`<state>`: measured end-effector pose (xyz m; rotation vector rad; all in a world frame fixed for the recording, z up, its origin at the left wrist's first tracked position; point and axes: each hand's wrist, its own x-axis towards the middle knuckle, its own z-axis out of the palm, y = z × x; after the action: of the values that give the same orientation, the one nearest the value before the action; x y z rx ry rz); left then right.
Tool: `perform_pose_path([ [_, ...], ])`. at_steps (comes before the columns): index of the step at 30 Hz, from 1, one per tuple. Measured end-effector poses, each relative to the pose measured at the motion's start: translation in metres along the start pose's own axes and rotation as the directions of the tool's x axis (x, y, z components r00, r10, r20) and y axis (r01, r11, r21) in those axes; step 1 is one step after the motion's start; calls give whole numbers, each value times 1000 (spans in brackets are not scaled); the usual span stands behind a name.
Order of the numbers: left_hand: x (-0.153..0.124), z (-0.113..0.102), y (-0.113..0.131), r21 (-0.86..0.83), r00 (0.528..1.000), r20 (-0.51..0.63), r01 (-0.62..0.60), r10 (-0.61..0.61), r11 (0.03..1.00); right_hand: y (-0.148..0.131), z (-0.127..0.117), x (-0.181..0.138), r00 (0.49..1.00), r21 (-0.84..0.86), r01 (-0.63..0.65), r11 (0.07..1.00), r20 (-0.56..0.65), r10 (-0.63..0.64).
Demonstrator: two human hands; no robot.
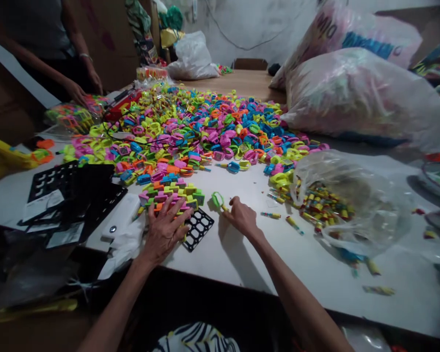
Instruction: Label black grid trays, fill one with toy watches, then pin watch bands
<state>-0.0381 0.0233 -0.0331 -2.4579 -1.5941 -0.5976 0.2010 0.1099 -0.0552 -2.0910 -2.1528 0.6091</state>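
Green loop [216, 199]: right there, just past your right hand [244, 215], slightly to its left.
Right hand: fingers closed, pinching the loop's yellow end.
Left hand [166, 233]: open, fingers spread over the packed coloured pieces [174, 188].
Black grid [200, 229]: on the worktop [212, 266], between your hands.
Heap of bright pieces [220, 129]: beyond both.

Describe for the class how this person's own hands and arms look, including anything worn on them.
The left hand and right hand are both bare, with no gloves. No sleeve covers the visible part of either forearm, and no watch or bracelet shows at the wrists. I can't make out any rings or markings at this image quality.
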Motion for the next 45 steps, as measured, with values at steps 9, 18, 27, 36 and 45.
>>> perform_pose_path([
  [9, -1, 2, -1, -16, 1000, -17, -14, 13, 1000, -10, 9, -27, 969, 652, 70, 755, 134, -206],
  [18, 2, -3, 4, -38, 1000, -19, 13, -14, 999, -64, 55, -30, 884, 757, 276, 593, 42, -465],
  [27, 22, -3, 15, 35, 992, -111, -56, 60, 998, -71, 63, -35, 833, 363, 533, 764, -70, -548],
  [36, 18, -2, 7, 49, 991, -68, -114, 118, 992, -80, 55, -37, 862, 305, 474, 826, 29, -506],
  [45, 16, -9, 2, 80, 986, -3, -166, 166, 983, -47, -38, 52, 874, 166, 468, 868, 56, -482],
])
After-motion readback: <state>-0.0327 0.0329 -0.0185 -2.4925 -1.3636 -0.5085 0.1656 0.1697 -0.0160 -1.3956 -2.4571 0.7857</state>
